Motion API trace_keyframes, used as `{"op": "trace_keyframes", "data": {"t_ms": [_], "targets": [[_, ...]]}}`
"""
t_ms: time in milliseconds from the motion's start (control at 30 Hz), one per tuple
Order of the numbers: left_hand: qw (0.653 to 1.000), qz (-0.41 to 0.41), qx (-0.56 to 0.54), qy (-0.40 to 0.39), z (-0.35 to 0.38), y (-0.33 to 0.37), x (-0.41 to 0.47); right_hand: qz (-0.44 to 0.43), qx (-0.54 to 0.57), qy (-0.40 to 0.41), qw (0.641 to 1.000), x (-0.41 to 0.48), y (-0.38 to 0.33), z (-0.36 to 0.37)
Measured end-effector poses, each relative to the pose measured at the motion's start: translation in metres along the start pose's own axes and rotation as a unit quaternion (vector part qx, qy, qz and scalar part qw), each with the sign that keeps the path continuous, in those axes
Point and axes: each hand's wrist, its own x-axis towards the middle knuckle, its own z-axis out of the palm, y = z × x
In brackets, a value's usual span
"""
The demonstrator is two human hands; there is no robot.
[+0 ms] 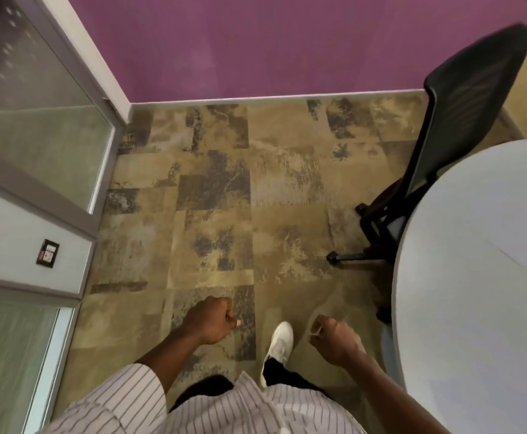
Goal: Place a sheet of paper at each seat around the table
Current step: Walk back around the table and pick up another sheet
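The round white table (481, 277) fills the right side of the view, and no sheet of paper shows on the part I can see. A black mesh-backed office chair (462, 114) stands at its far edge, pushed up against it. My left hand (212, 321) hangs over the carpet at lower centre, its fingers curled into a fist with nothing in it. My right hand (334, 339) is also a loose empty fist, just left of the table's rim. No paper is in view.
Patterned brown carpet (212, 198) stretches ahead to a purple wall (256, 45). A glass partition with a grey frame (36, 145) runs along the left, with a wall switch (47, 252) on it. My white shoe (279, 343) steps forward between my hands.
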Motion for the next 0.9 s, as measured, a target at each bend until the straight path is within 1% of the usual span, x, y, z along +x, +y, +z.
{"op": "trace_keyframes", "data": {"t_ms": [200, 267, 400, 667, 767, 900], "targets": [[1.0, 0.005, -0.004, 0.028, -0.088, 0.041, 0.093, -0.018, -0.003, 0.02, 1.0, 0.081, -0.027, -0.112], [1.0, 0.002, -0.003, 0.028, -0.114, 0.05, 0.123, -0.019, 0.006, 0.029, 0.999, 0.107, -0.038, -0.141], [1.0, 0.008, -0.003, 0.021, -0.157, 0.059, 0.193, -0.007, 0.03, 0.02, 0.999, 0.163, -0.059, -0.184], [0.996, 0.075, 0.054, -0.014, -0.268, 0.098, 0.346, 0.019, 0.049, 0.03, 0.998, 0.266, -0.107, -0.281], [0.988, 0.119, 0.093, -0.03, -0.315, 0.117, 0.395, 0.038, 0.056, 0.043, 0.997, 0.291, -0.123, -0.319], [0.972, 0.171, 0.153, -0.053, -0.361, 0.147, 0.452, 0.062, 0.098, 0.068, 0.991, 0.315, -0.134, -0.359]]}}
